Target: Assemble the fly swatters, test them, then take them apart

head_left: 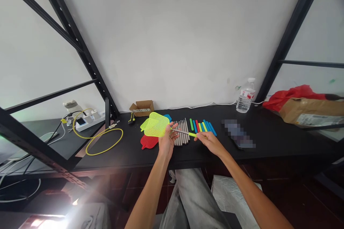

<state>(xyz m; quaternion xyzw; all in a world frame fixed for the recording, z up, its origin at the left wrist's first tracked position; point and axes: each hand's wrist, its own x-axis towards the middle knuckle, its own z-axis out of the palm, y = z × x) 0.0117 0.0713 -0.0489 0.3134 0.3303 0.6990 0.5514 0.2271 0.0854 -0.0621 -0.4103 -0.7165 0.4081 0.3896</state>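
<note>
One yellow-green, perforated plastic swatter is hanging over the flat black tabletop, the left hand gripping its neck, the right hand pinching its tubular handle; slim grey rods and short coloured tubes are lying nearby.

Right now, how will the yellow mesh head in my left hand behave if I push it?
The mesh head is probably light, since it is full of holes. It looks like a thin sheet, so it may flex when pushed.
</note>
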